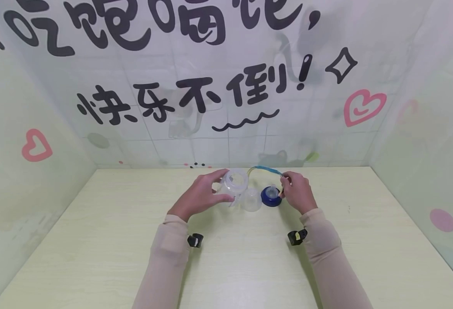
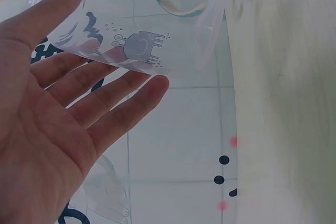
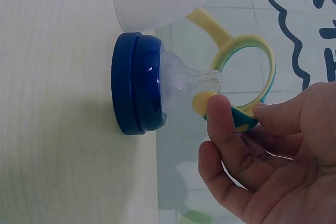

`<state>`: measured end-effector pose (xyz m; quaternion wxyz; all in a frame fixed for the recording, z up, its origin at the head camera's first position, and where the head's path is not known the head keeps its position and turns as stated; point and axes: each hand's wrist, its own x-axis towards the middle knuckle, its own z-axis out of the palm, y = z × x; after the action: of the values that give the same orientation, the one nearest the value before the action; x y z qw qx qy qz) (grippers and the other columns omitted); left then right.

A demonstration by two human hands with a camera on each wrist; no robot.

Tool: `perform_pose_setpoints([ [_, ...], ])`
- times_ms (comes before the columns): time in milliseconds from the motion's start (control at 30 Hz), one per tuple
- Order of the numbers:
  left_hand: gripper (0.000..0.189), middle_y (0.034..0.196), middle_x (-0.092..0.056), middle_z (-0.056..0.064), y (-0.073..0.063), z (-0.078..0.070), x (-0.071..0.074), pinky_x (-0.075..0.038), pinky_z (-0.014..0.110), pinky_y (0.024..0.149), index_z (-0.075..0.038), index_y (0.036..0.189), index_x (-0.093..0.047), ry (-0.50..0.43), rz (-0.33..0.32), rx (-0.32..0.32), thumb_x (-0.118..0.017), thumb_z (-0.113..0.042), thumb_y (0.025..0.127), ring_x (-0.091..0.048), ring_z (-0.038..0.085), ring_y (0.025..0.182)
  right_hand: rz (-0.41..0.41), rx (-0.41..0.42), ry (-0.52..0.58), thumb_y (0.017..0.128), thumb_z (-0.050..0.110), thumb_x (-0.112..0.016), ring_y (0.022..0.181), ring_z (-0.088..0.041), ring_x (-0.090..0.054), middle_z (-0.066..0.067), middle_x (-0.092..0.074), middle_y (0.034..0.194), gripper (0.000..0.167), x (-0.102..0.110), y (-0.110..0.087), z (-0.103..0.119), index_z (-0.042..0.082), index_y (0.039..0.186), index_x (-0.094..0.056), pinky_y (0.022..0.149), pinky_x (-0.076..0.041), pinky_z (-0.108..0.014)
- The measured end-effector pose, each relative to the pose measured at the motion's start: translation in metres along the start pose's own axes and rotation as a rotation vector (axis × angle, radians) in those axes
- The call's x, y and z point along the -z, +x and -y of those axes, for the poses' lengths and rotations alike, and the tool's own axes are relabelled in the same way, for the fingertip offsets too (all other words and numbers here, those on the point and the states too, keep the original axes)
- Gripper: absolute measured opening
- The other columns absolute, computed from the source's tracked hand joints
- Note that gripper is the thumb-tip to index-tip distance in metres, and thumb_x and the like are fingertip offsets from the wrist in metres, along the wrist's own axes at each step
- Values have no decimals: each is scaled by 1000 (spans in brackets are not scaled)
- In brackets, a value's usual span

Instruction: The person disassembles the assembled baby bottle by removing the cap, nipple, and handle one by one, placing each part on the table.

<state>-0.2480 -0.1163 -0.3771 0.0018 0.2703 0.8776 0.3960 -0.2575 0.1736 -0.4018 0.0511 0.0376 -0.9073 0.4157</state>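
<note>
My left hand (image 1: 201, 195) holds a clear baby bottle (image 1: 235, 185), thumb on one side and fingers on the other. Its open mouth faces up, tilted toward the head camera. Grey animal prints and dark scale marks show on its wall in the left wrist view. Between thumb and fingertips, my right hand (image 1: 299, 192) pinches one end of a yellow and teal bottle handle (image 3: 269, 66) with a ring in its middle. Right beside that hand, a blue screw collar (image 3: 137, 83) stands on the table, its clear teat (image 3: 178, 80) pointing up.
A translucent domed bottle cap (image 1: 252, 202) stands on the table between the bottle and the blue collar. The pale wooden table (image 1: 234, 266) ends at a printed back wall (image 1: 164, 150), close behind these things. Side walls (image 1: 415, 141) flank the table.
</note>
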Motion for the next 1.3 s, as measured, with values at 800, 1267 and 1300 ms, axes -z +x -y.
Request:
perform_pose_setpoints([
  [800,75,122,-66,3,-1,2,-1,-57,34,86,-9,145,-50,4,-1,6,-84,-26,81,-64,19,110,29,-87,-73,104,10,-45,71,-27,-69,-20,-69,93,31,-9,1,-6,-10,121,-61,63,-51,-33],
  [1267,75,122,-66,4,0,3,-1,-57,34,86,-10,146,-49,0,5,12,-84,-25,81,-64,21,109,80,-127,-132,100,6,-49,74,-24,-67,-26,-68,103,30,-12,2,-15,-13,120,-62,66,-54,-33],
  [1300,75,122,-66,4,0,2,-1,-57,34,86,-10,146,-49,1,4,11,-84,-25,81,-64,21,109,83,-126,-132,100,6,-50,75,-24,-67,-27,-68,104,30,-12,2,-16,-13,120,-62,67,-54,-33],
])
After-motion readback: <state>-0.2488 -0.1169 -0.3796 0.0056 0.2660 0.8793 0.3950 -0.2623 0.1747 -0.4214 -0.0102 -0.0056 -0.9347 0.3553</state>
